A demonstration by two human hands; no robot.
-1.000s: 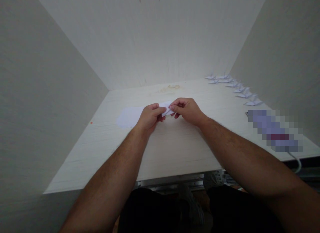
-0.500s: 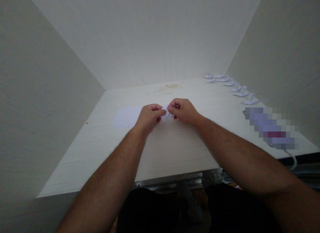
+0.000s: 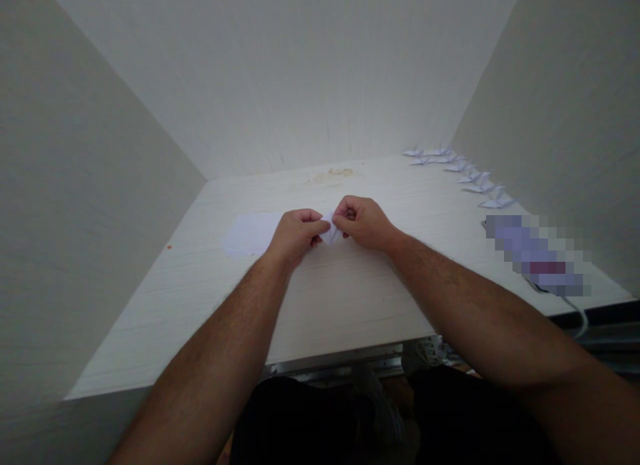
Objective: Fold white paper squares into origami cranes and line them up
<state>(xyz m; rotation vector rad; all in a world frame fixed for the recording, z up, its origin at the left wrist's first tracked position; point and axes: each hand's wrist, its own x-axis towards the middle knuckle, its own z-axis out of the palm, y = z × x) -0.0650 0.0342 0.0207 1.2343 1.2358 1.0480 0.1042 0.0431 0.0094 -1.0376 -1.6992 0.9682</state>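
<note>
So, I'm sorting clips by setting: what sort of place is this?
Probably a small partitioned desk or work booth, used at least partly for paper folding: a pale tabletop closed in by plain walls on three sides, with origami cranes lined up along its right side.

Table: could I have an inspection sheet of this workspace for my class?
Surface: pale table, brownish stain towards the back.
Job's things: folded paper; flat paper partly behind the left hand; paper birds at right.
Clutter: red speck at left; pixelated object at right.
Grip: left and right hand both pinch the folded paper.
Cables: pale cable at the pixelated object's near end.
Surroundings: walls on three sides; shoes below.
</note>
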